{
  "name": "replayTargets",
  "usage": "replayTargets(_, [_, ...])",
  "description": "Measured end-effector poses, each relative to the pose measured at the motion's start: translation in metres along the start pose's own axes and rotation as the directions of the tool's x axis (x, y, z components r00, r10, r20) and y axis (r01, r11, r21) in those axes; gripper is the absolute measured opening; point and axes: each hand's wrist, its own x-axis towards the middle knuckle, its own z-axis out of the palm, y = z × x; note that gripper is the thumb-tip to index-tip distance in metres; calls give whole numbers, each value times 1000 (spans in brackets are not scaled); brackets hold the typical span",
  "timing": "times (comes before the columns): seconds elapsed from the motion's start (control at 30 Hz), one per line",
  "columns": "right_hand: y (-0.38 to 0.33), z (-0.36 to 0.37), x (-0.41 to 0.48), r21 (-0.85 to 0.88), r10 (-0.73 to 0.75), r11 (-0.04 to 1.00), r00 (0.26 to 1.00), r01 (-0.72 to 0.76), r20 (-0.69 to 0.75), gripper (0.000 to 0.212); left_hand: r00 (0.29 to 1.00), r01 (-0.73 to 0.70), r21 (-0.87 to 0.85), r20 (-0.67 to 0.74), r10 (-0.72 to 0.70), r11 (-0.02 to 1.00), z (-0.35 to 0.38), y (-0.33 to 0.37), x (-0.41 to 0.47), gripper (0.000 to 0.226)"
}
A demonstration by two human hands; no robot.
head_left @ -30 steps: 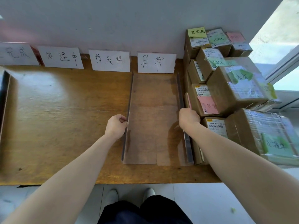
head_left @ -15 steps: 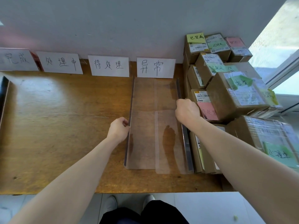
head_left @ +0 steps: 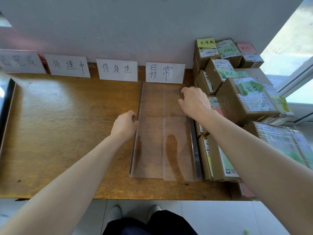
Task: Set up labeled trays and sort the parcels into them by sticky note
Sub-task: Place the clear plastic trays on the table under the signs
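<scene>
Both my bare forearms stretch forward. My left hand is curled, knuckles up, its fingers pinching the left wall of the tray. My right hand lies farther out, fingers bent down over the right wall.

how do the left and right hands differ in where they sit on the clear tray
The left hand grips the left wall of the clear tray about midway; the right hand grips the right wall near its far end, by the 异常 card. The left hand sits nearer the person than the right hand. Both curl round a wall.
</scene>
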Motion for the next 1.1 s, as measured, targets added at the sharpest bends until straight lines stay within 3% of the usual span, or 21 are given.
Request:
replayTargets(0.13, [-26, -34, -1, 17, -87, 996, 988, 90, -126, 33, 941, -253, 100, -204, 269, 962, -47, 44, -9, 34])
replayTargets(0.3, [-67, -87, -10, 5, -205, 976, 928, 217, -311, 34, 700, -465, 310, -444, 558, 829, -118, 75, -31, 30])
replayTargets(0.43, [-114, -129, -23, -17, -291, 949, 853, 315, -434, 41, 498, -490, 487, -525, 690, 723, -180, 76, -51, 26])
replayTargets(0.53, [-161, -150, -36, -51, -352, 924, 789, 379, -504, 43, 405, -432, 577, -562, 721, 693, -227, 56, -66, 24])
replayTargets(0.87, [-347, -140, -77, -139, -461, 833, 531, 536, -711, 48, 269, -343, 690, -578, 770, 637, -352, -71, -117, 24])
replayTargets(1.1, [-449, -115, -86, -106, -510, 762, 491, 639, -706, 49, 219, -261, 670, -660, 719, 695, -407, -155, -141, 24])
